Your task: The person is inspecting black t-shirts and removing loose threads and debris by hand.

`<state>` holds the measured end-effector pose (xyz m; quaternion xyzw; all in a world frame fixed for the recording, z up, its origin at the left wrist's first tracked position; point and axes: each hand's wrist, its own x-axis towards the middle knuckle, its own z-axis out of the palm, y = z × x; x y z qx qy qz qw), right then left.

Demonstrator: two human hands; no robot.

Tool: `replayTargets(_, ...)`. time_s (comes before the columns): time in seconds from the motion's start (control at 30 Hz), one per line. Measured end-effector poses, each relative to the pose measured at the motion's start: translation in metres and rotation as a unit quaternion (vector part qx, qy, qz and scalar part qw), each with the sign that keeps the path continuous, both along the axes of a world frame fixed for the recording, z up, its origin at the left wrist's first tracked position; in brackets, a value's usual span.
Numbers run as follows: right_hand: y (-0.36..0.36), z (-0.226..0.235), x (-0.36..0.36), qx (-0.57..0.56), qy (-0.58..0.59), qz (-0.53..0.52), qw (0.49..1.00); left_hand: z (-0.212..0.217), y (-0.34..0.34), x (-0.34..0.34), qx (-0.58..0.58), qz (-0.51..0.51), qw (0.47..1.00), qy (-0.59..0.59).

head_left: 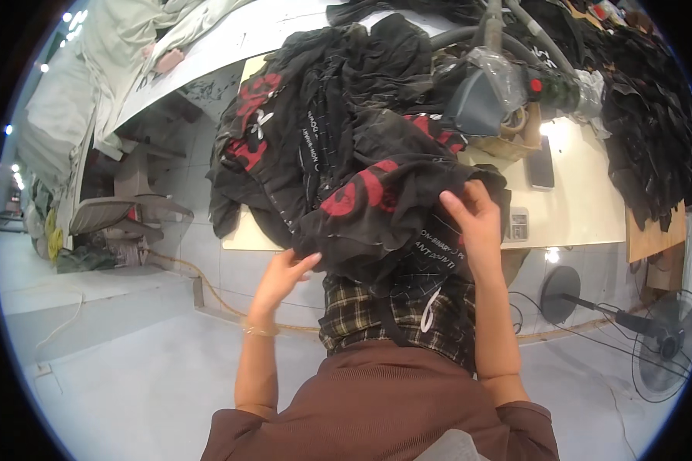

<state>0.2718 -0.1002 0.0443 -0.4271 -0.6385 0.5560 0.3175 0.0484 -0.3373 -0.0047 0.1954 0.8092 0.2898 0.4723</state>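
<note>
- i see a black garment with red print (377,203) bunched up at the near edge of the desk (584,200), spilling over toward the lap; it is the front piece of a big heap of black fabric (338,92) covering the middle of the desk.
- my left hand (284,270) pinches the lower left hem of that garment from below, fingers curled onto the cloth.
- my right hand (475,223) presses on its right side, fingers closed over a fold, thumb tucked in the fabric.
- a plaid piece (361,311) hangs just under the garment, over the lap.
- behind the heap sits a grey machine head wrapped in plastic (488,88); a dark phone (542,163) lies on the bare desk to the right.
- more black cloth (646,115) is piled far right; a fan (665,346) stands on the floor.
</note>
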Motion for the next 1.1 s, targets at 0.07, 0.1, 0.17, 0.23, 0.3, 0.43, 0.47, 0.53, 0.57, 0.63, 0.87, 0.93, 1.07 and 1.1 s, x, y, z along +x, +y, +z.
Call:
replayTargets(0.07, 0.005, -0.005, -0.004, -0.043, 0.139, -0.026, 0.989, -0.019, 0.006, 0.009, 0.159, 0.119, 0.977, -0.080)
replayTargets(0.1, 0.003, 0.005, -0.004, -0.080, 0.163, -0.072, 0.981, -0.018, 0.007, 0.010, 0.190, 0.136, 0.967, -0.105)
replayTargets(0.17, 0.013, 0.008, 0.005, -0.005, 0.212, -0.079, 0.974, 0.001, 0.004, -0.013, 0.184, 0.127, 0.972, -0.075)
replayTargets(0.23, 0.019, 0.013, 0.018, 0.042, 0.188, -0.069, 0.979, 0.037, 0.011, -0.035, 0.252, 0.187, 0.948, -0.047)
replayTargets(0.3, 0.014, 0.022, 0.011, 0.016, 0.190, -0.069, 0.979, 0.050, 0.022, -0.068, 0.366, 0.285, 0.884, -0.060)
replayTargets(0.43, 0.026, 0.002, 0.023, -0.061, 0.220, -0.050, 0.972, 0.044, 0.068, -0.087, 0.442, 0.352, 0.790, -0.236)
replayTargets(0.47, 0.025, 0.000, 0.025, -0.108, 0.254, -0.036, 0.961, 0.027, 0.067, -0.092, 0.445, 0.272, 0.824, -0.222)
replayTargets(0.53, 0.023, 0.007, 0.025, -0.105, 0.242, -0.048, 0.963, 0.028, 0.081, -0.059, 0.423, 0.193, 0.866, -0.186)
replayTargets(0.57, 0.022, 0.012, 0.023, -0.113, 0.246, -0.055, 0.961, 0.026, 0.084, -0.049, 0.404, 0.153, 0.883, -0.182)
replayTargets(0.63, 0.022, 0.015, 0.026, -0.121, 0.249, -0.064, 0.959, 0.021, 0.091, -0.035, 0.369, 0.114, 0.915, -0.115)
replayTargets(0.87, 0.024, 0.029, 0.034, -0.232, 0.291, -0.003, 0.928, 0.041, 0.117, 0.016, 0.422, 0.065, 0.881, 0.205)
replayTargets(0.93, 0.020, 0.037, 0.029, -0.248, 0.290, 0.017, 0.924, 0.073, 0.130, 0.053, 0.492, -0.130, 0.791, 0.339)
replayTargets(1.07, 0.012, 0.041, 0.014, -0.231, 0.295, 0.024, 0.927, 0.080, 0.158, 0.094, 0.523, -0.191, 0.783, 0.278)
replayTargets(1.1, 0.009, 0.043, 0.013, -0.239, 0.288, 0.035, 0.927, 0.074, 0.162, 0.097, 0.518, -0.176, 0.791, 0.274)
